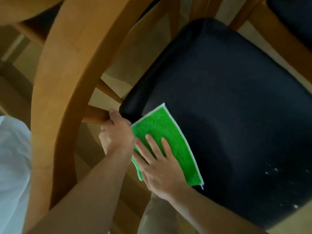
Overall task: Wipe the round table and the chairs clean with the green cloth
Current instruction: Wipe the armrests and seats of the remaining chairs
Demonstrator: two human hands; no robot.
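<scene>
A wooden chair fills the view, with a dark padded seat [228,98] and a curved wooden back rail [67,73]. The green cloth [166,132], edged in white, lies flat on the seat's near left corner. My right hand [158,166] presses flat on the cloth with fingers spread. My left hand [116,132] is wrapped around a wooden spindle [94,114] of the chair back, right beside the seat's corner. A few pale specks [273,171] show on the seat near its front right part.
A second chair with a dark seat [293,19] and wooden frame stands at the upper right. More wooden legs and rails cross the top left. Pale floor [148,53] shows between them. White clothing [13,166] is at the left edge.
</scene>
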